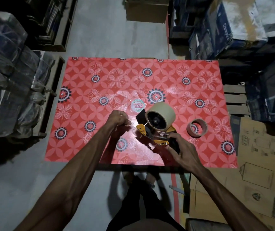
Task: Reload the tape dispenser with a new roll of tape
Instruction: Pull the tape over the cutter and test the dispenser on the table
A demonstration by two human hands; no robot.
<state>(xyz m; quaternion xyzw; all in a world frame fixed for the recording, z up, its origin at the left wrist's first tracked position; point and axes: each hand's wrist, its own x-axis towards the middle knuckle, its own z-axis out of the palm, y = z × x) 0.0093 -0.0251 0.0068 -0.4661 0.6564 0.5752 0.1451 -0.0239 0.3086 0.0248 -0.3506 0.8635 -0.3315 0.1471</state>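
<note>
A yellow and black tape dispenser [151, 134] stands on the red flowered table [100, 80], near its front edge. A full beige tape roll [164, 112] sits on the dispenser's black hub. My right hand [180, 150] grips the dispenser at its handle end. My left hand [119, 120] is closed just left of the dispenser's yellow front plate, fingers pinched together; whether it pinches the clear tape end I cannot tell. A nearly empty cardboard tape core [197, 127] lies flat on the table to the right.
A round white label with red lettering [138, 105] lies on crumpled clear wrap behind the dispenser. Wrapped bundles on pallets stand at the left, stacked boxes at the right, flattened cardboard [249, 172] at the near right.
</note>
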